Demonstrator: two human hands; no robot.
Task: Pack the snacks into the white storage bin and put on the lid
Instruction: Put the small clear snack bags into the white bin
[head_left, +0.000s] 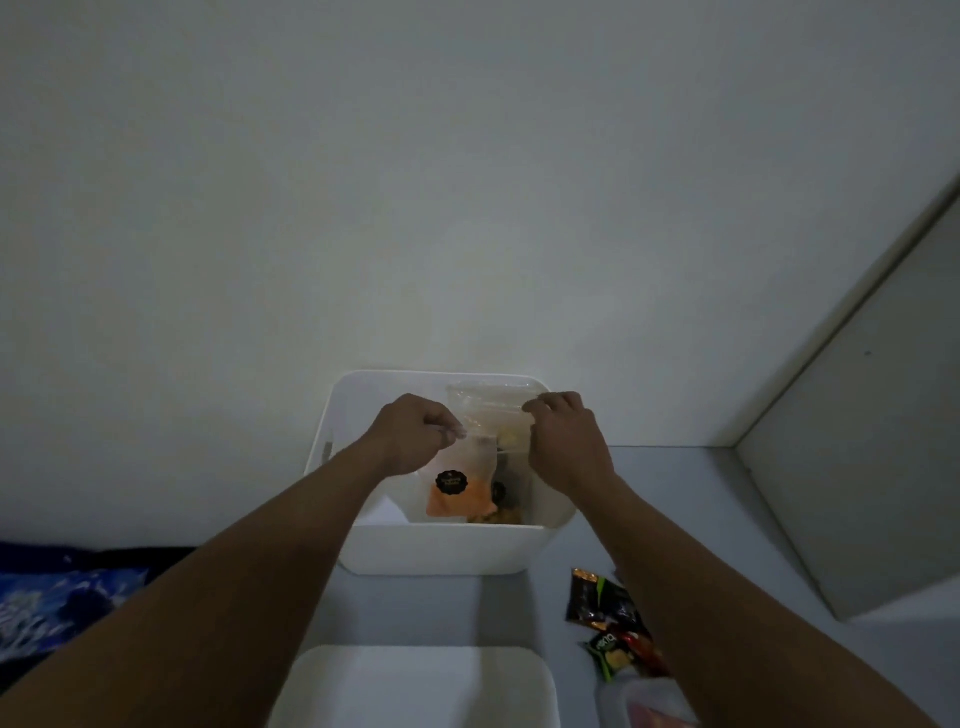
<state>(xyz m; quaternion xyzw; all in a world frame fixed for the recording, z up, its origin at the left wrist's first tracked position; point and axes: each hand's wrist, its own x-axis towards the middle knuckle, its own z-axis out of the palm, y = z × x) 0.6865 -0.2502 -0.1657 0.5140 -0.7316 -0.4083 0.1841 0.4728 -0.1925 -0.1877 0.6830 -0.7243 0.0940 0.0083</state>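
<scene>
worktop (675, 493): bin (447, 545) at wall, lid (415, 686) in front, packets (602, 603) right | clear bag (467, 467) upright, partly inside bin | left hand (410, 431), right hand (566, 441): fingers pinching its top corners | advice: lower level, release together

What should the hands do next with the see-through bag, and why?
Probably lower the clear bag and let go. The left hand and right hand both pinch its top, it hangs partly inside the white bin, and more snack packets lie on the table beside the lid.
</scene>
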